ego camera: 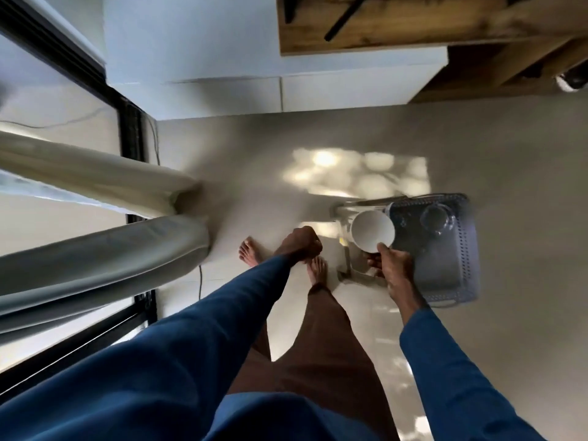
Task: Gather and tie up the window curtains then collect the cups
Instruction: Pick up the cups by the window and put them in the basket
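I'm seeing the right hand (393, 268) gripping a white cup (372, 230) above the gray basket (466, 249). The left hand (300, 246) is hanging clenched, empty.

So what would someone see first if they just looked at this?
The white cup stands out, pinched at its rim by the right hand at the edge of a grey basket with holes, which has a clear glass inside. On the left, two bundled curtains hang by the window, and the left hand is curled in a fist.

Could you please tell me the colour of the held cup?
The cup is white; head view shows it.
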A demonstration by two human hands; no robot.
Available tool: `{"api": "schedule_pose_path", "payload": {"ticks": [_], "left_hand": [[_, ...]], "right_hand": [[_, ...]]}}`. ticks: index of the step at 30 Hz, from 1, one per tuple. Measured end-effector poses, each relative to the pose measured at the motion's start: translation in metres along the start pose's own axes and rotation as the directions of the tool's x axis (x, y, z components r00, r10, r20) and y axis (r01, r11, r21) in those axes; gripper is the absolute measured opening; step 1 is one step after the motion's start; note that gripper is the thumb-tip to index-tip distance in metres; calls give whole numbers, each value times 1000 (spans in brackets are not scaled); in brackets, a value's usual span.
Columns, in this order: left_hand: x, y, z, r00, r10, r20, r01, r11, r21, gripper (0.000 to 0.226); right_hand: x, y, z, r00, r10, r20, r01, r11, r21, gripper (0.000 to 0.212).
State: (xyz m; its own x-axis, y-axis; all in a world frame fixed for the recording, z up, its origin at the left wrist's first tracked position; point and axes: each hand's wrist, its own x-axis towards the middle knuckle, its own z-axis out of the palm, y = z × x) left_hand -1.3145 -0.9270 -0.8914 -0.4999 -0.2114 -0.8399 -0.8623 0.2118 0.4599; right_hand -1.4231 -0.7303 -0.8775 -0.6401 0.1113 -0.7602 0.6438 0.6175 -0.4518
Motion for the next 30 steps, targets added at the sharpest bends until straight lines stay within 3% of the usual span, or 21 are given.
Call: {"api": "schedule_pose_path", "payload": {"ticks": [9,14,21,25,30], "left_hand": [[44,73,109,989,121,83,-137,964,228,24],[70,86,145,985,134,110,-160,945,284,29],[89,81,169,986,120,119,-152,938,312,34],[85,79,176,993,69,93,-96,939,330,24],[67,78,170,996,37,77,-60,945,320,13]], "right_hand": [[98,58,-72,984,136,-116,-120,983,142,27],[142,88,-71,963,251,-93,-233,957,173,24],[169,102,-56,954,285,-91,-267,948,174,30],[174,104,-57,951,308,-23,-293,924,246,27],[168,101,-63,924,370,98,-382,876,294,50]]}}
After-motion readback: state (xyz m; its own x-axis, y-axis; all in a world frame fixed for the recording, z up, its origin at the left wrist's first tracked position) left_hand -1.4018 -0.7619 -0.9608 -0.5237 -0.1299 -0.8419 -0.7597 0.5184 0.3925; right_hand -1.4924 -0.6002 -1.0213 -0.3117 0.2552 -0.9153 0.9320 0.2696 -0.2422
